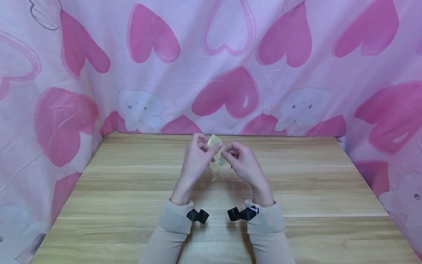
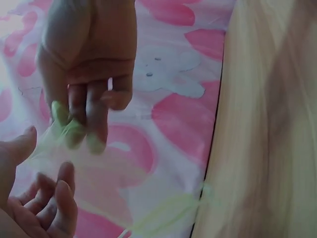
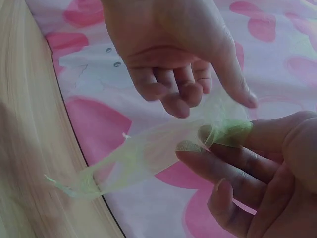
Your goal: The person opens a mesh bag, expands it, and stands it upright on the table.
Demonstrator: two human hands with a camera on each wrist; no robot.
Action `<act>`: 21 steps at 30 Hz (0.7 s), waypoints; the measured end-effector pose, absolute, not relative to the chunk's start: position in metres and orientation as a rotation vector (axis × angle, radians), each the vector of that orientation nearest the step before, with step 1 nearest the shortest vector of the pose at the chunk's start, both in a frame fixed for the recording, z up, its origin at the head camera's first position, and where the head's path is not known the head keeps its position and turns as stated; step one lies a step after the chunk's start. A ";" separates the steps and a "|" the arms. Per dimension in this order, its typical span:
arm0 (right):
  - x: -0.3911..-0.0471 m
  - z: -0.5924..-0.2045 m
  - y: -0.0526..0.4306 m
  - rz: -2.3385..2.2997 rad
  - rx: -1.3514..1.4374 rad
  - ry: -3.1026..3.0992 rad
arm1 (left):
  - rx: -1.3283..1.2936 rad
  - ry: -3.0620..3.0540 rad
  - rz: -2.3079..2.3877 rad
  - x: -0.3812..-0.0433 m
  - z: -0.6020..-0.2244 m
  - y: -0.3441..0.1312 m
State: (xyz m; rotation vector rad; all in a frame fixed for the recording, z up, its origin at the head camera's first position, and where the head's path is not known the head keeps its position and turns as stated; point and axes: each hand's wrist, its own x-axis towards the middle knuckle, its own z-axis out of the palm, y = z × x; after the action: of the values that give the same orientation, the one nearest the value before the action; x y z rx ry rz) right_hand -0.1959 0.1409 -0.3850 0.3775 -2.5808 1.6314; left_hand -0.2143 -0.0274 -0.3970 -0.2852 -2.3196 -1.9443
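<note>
A small, sheer, pale yellow-green mesh pouch [image 1: 217, 165] is held above the far part of the table, its thin cord dangling from the lower end. In the right wrist view the pouch [image 3: 148, 151] stretches down from my right hand [image 3: 272, 183]. Bunched mesh covers the tips of the right thumb and a finger, which hold the pouch. Beside it, my left hand [image 3: 173, 54] has the thumb extended and spread apart from loosely bent fingers. The left thumb lies against or very near the mesh. Exact contact is hard to tell through the sheer cloth.
The wooden tabletop [image 1: 313, 198] lies beneath both arms. Pink heart-printed curtain cloth [image 1: 227, 91] stands around its back and sides. A small black camera [image 1: 197, 215] sits at the left wrist, another black camera [image 1: 242, 213] at the right.
</note>
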 end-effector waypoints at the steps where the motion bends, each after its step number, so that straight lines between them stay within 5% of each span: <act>1: -0.196 -0.385 0.141 1.630 0.382 -2.587 | -0.287 -2.343 -1.928 -0.214 -0.396 -0.029; 11: -0.195 -0.386 0.147 1.622 0.508 -2.640 | -0.465 -2.552 -1.512 -0.217 -0.390 -0.046; 21: -0.197 -0.386 0.152 1.548 0.432 -2.651 | -0.655 -2.583 -1.615 -0.216 -0.393 -0.055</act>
State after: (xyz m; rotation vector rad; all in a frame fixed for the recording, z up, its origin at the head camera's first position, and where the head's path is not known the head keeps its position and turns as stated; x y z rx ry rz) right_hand -0.1968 0.1522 -0.3863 0.4316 -2.6507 1.5481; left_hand -0.2164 -0.0554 -0.3925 -0.6552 -2.5829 -1.6145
